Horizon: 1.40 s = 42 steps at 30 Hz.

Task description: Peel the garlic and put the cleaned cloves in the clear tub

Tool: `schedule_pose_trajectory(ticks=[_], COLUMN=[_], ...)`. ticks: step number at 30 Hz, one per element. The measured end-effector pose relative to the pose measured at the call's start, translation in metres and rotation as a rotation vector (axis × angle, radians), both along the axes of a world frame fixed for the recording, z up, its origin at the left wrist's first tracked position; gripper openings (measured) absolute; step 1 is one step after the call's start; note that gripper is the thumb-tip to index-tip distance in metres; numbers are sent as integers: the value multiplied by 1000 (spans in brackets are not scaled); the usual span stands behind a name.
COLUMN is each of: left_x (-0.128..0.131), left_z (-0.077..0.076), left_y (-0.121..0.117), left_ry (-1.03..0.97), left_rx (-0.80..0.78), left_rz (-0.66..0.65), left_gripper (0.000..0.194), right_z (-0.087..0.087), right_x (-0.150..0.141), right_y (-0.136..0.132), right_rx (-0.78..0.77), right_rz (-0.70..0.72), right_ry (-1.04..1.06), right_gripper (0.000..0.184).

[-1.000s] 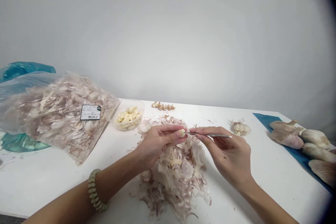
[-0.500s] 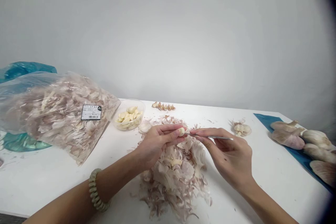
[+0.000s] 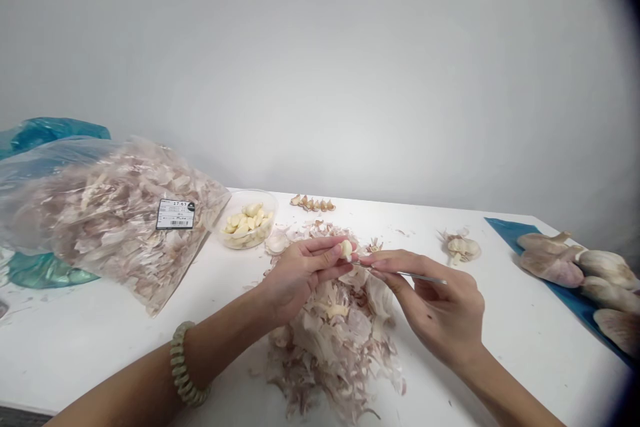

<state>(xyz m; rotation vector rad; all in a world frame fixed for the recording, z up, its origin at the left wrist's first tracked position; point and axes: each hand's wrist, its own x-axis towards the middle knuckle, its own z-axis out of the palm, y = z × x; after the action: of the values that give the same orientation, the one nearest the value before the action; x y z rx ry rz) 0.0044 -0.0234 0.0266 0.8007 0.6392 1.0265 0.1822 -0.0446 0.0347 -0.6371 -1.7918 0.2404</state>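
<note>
Garlic clove (image 3: 346,250) sat pinched in my left hand (image 3: 305,277) above the garlic-skin pile (image 3: 333,340), my right hand (image 3: 440,300) gripping a steel pick (image 3: 415,274) beside it, while a plastic bag (image 3: 105,227) left of the pile bore a barcode sticker (image 3: 175,213) too blurred to read.

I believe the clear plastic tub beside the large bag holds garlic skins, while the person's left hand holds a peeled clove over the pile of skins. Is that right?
Not quite: the head view shows that the clear plastic tub holds peeled garlic cloves, not skins. The rest stands: the left hand holds a peeled clove over the pile of skins.
</note>
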Motion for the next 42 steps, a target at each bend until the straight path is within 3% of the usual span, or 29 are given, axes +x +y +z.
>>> schedule_pose_trajectory(ticks=[9,21,24,28,34,42], left_x=[1,0,1,2,3,2], left_z=[1,0,0,3,9,10], left_y=[0,0,1,1,1,2], left_ry=[-28,-46,-58,-64,-63,-103], left_rx=[34,-58,-84,-192,-308,-310], left_rz=[-49,-25,-28,40,98,96], left_gripper=[16,16,18,21,24,25], right_z=[1,-3,-2,-1,-4,-9], right_x=[-1,0,1,4,4,7], right_y=[-1,-1,-1,6,18,22], right_rx=[-1,-11,-109,-394,-722,-679], right_rz=[67,59,32,-4,-56,-117], right_ry=[-5,-12,65,271,309,29], right_gripper=[34,33,25,8,23,19])
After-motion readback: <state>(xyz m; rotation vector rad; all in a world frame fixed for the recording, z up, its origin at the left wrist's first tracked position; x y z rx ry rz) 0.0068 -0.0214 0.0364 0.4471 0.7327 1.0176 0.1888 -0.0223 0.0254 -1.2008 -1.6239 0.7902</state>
